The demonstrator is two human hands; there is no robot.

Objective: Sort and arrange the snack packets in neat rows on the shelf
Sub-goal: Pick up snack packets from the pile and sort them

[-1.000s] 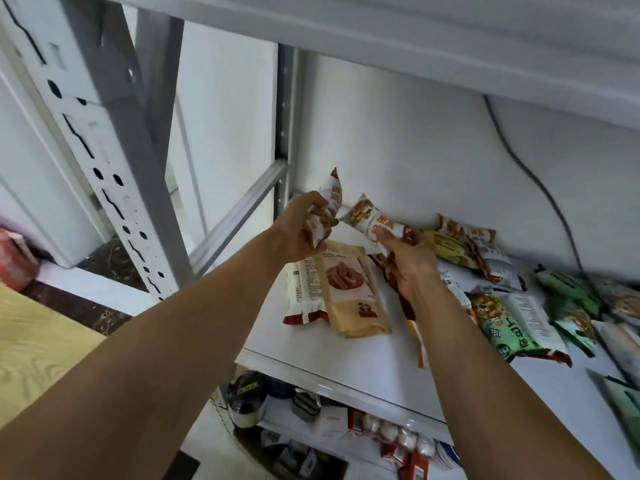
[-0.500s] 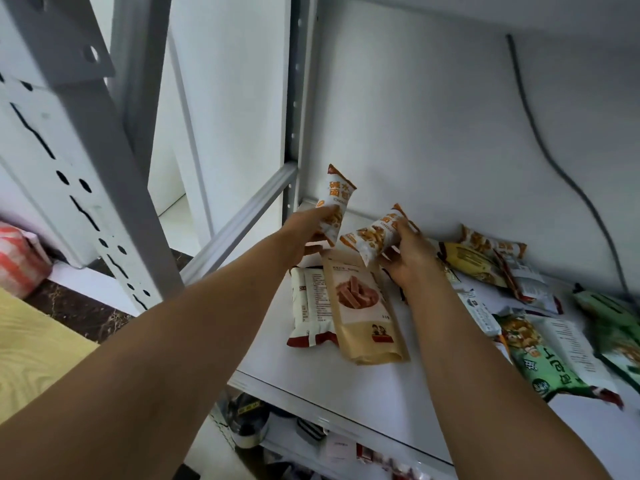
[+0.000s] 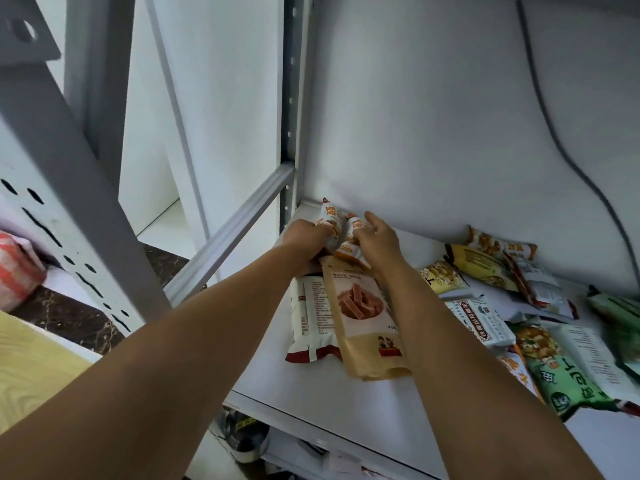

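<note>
Two small white-and-orange snack packets sit side by side in the back left corner of the white shelf (image 3: 311, 393). My left hand (image 3: 304, 237) grips the left packet (image 3: 329, 216), and my right hand (image 3: 379, 239) holds the right packet (image 3: 353, 226). Both packets touch each other near the back wall. Just in front of my hands lie a tan pouch (image 3: 363, 317) with a picture of wafer sticks and a white packet with a red end (image 3: 308, 323), partly under the pouch.
Several loose packets are scattered on the right: a yellow one (image 3: 479, 263), a white labelled one (image 3: 485, 318), green ones (image 3: 561, 372). A grey upright (image 3: 294, 109) and a side rail (image 3: 228, 237) bound the left. A dark cable (image 3: 554, 133) runs down the back wall.
Both hands have moved back and down toward the rear left corner, and the two small packets have come together side by side near the wall.
</note>
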